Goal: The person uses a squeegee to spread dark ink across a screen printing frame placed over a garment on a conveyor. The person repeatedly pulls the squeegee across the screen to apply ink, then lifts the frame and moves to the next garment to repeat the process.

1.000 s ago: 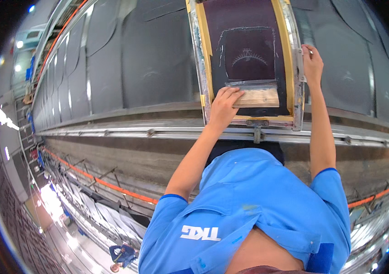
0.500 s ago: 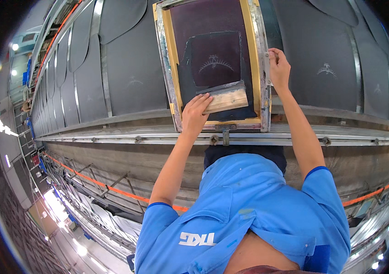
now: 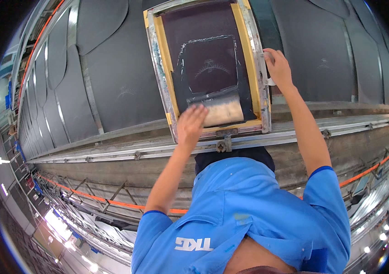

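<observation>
My left hand (image 3: 192, 122), partly blurred, is closed on the left end of a squeegee (image 3: 226, 112) with a pale wooden handle and a dark blade. It lies across the near part of a dark mesh inside a screen printing frame (image 3: 159, 64). Beyond the blade, the mesh shows a curved, spiky motif (image 3: 212, 68) inside a pale outline. My right hand (image 3: 278, 69) is closed around the frame's right side, its thumb and fingers at the metal edge; part of the grip is hidden.
Dark flat cut panels (image 3: 119, 77) lie along the long table on both sides, some bearing a faint pale motif. A metal rail (image 3: 158, 150) runs along the near edge, with a clamp (image 3: 222, 145) at the frame. An orange strip (image 3: 112, 201) runs behind me.
The squeegee has come slightly nearer and shows more of its wooden face. My left hand has moved down with it. My right hand stays at the frame; the whole view has turned slightly.
</observation>
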`<state>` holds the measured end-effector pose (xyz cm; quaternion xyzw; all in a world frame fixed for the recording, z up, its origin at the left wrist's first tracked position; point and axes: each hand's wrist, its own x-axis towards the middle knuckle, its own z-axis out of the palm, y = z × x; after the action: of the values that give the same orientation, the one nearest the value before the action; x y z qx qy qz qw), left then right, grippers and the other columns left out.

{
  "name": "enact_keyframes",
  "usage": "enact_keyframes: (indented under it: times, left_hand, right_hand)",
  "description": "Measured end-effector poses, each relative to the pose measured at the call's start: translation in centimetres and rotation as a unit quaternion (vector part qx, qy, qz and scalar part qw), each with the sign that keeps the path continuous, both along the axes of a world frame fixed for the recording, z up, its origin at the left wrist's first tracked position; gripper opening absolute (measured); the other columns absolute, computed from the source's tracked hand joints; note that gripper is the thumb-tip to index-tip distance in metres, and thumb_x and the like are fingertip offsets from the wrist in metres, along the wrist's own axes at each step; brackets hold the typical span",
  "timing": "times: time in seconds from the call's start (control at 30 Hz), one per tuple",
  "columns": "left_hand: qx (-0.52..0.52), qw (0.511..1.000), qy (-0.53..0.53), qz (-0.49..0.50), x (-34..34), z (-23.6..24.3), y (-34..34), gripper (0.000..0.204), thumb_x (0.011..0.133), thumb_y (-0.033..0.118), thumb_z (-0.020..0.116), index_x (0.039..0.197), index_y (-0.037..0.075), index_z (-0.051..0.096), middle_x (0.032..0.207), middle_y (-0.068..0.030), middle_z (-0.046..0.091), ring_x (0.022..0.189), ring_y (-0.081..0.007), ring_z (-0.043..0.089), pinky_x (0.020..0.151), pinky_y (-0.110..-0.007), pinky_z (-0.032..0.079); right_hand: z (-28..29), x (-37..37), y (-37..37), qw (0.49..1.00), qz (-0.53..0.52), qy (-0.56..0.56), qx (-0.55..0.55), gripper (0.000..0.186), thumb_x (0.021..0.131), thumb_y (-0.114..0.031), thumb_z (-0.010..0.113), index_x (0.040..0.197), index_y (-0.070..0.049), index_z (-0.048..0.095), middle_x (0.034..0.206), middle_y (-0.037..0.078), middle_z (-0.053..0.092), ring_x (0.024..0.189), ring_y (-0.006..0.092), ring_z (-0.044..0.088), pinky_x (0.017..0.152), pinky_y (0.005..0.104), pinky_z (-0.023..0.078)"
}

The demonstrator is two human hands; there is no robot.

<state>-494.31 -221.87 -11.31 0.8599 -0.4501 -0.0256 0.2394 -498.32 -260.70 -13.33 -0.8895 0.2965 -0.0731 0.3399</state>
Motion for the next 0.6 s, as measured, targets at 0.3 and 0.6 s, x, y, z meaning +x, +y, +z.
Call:
enact_keyframes:
  times: [0.3, 0.6]
  left_hand:
    - [0.060, 0.985, 0.162, 0.024, 19.8, 3.3, -11.8, 0.046, 0.077, 0.007, 0.074, 0.121, 0.019, 0.075, 0.109, -0.0124, 0.075, 0.098, -0.0299, 0.073, 0.085, -0.036, 0.056]
    - [0.007, 0.996, 0.088, -0.005, 9.7, 0.6, -5.9, 0.045, 0.072, -0.002, 0.072, 0.114, 0.015, 0.077, 0.118, -0.0080, 0.074, 0.109, -0.0262, 0.071, 0.096, -0.037, 0.056]
  right_hand:
    - [5.7, 9.6, 2.8, 0.947, 0.304, 0.010, -0.103, 0.034, 0.090, -0.027, 0.072, 0.115, -0.004, 0.068, 0.110, 0.015, 0.064, 0.110, 0.0357, 0.062, 0.096, 0.0445, 0.050]
    - [2.5, -1.8, 11.1, 0.978, 0.202, -0.048, -0.012, 0.047, 0.076, -0.002, 0.074, 0.123, -0.002, 0.065, 0.122, 0.016, 0.063, 0.115, 0.0370, 0.060, 0.101, 0.0442, 0.049]
